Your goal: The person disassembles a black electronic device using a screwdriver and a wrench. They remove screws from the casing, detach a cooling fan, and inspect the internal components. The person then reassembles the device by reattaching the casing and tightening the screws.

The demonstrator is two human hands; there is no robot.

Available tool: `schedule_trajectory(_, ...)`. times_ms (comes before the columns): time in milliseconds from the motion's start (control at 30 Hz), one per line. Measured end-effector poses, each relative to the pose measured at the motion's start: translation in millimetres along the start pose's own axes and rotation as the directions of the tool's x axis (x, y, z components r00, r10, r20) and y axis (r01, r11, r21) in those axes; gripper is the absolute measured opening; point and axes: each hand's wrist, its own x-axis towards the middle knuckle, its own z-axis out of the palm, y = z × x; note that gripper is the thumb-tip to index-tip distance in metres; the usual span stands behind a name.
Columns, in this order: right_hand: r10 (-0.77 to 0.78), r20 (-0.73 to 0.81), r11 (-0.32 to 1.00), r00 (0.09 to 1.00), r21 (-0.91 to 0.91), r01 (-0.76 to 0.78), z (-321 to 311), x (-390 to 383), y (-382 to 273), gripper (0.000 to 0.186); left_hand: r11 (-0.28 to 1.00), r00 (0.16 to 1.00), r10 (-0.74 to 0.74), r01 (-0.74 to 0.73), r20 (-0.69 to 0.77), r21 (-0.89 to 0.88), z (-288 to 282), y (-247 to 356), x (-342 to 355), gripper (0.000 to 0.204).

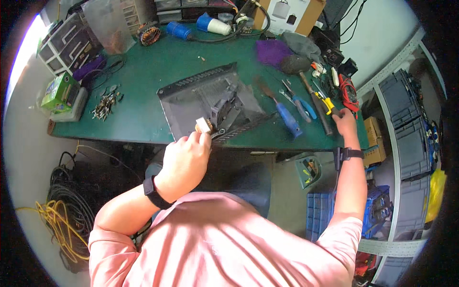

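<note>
Left hand [185,161] gripping white piece [204,125]; right [347,125] at yellow tool [328,103].

Bench top [143,71]: green
Left end: heaped small metal parts [106,106]
Middle: black vented panel [182,105]
Right end: blue-handled scraper [288,119], yellow-handled tool [328,104]

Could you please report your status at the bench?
Left hand holding white piece. Right hand at yellow-handled tool. Black panel on bench. Red leads close by right hand.
</note>
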Motion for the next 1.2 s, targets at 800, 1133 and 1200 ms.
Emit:
schedule_trajectory(800,-0.701,-0.037,0.631,0.712,0.434,0.643,-65.5,-145.7,-207.3,0.031,0.951,0.99,-0.139,0.128,-0.018,-0.281,-1.9,-9.8,-4.7,0.034)
schedule_trajectory(1133,-0.778,-0.107,0.534,0.619,0.406,0.742,-41.3,-159.8,-234.0,0.038,0.868,0.978,-0.203,0.152,-0.058,-0.473,-8.7,-28.5,-14.6,0.038)
schedule_trajectory(1200,-0.792,-0.101,0.521,0.602,0.4,0.754,-36.0,-159.3,-237.6,0.038,0.808,0.956,-0.291,0.223,-0.04,-0.546,-13.5,-37.6,-19.4,0.033)
